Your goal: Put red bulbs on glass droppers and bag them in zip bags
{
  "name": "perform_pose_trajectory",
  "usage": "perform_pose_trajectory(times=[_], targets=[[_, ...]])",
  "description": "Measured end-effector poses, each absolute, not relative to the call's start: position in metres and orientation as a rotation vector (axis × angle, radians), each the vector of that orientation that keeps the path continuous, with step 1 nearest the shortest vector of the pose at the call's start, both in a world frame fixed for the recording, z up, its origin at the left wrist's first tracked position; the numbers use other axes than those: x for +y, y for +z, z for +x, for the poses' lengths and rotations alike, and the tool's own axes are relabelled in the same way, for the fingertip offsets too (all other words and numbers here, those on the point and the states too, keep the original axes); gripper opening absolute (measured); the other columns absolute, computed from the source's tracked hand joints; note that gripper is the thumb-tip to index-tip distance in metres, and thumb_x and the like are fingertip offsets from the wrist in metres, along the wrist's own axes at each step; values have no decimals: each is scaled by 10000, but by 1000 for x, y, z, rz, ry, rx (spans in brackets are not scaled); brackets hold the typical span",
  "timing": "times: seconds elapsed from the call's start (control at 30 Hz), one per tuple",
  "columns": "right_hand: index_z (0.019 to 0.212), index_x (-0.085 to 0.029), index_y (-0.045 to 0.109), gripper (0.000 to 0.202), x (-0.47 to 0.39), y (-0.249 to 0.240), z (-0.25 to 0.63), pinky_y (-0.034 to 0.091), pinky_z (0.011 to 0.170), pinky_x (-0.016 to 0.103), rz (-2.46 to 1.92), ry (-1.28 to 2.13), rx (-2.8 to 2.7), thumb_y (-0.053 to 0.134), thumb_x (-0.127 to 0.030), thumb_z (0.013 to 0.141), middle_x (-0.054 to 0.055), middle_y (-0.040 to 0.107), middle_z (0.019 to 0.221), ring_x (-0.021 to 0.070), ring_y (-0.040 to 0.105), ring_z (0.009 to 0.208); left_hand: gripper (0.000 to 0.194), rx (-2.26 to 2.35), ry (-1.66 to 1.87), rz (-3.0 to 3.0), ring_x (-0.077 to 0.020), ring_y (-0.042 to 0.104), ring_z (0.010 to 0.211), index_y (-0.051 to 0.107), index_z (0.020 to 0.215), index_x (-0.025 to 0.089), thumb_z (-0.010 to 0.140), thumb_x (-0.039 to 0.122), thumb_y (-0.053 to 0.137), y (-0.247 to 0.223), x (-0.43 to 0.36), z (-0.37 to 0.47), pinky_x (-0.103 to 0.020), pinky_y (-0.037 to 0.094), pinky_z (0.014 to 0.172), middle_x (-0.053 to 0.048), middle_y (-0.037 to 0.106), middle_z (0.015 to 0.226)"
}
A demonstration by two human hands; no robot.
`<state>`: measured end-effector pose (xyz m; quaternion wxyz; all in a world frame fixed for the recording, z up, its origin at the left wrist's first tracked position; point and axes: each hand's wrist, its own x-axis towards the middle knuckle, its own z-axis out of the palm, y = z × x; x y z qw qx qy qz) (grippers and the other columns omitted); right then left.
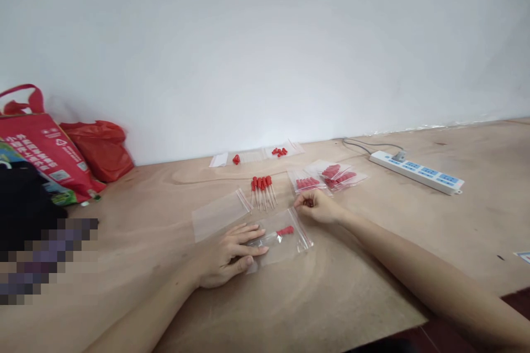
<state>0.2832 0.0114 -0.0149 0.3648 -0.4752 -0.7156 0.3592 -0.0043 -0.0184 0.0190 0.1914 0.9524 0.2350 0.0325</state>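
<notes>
A clear zip-lock bag [273, 256] lies flat on the table with a red-bulbed dropper [285, 230] inside it. My left hand [232, 253] rests on the bag's left part, fingers stretched out and spread, covering some of what is inside. At the bag's upper right corner, by the zip strip, my right hand [317, 205] is closed in a pinch. Just beyond the bag lies a row of several droppers [261, 190] with red bulbs and thin pale tubes. Another clear bag [221, 214] lies flat behind my left hand and shows no contents.
Filled bags of red-bulbed droppers [339, 177] overlap beyond my right hand. More bags with loose red bulbs [279, 151] lie along the wall. A white power strip [416, 172] with a plugged-in cable sits to the right. Red bags [99, 149] stand at the left.
</notes>
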Motion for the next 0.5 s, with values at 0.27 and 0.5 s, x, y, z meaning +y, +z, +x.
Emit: perform_pose_trajectory(times=[0.27,0.5], targets=[[623,-151,582,48,62,8,233,400,589,207,-1600,630,-1709,574,-104,617,23,616,651,124,556,644,368,659,245,2669,-268,309,1248,488,1201,340,836,386,475,13,-20,-4,-470,275,1002,-19,299,1398],[640,-142,584,81,90,7,201,391,511,241,-1819,683,-1576,617,-132,566,83,621,673,196,588,656,319,661,328,2627,-216,477,1061,555,1137,303,828,338,486,7,-23,-6,-379,398,906,-62,477,1164]])
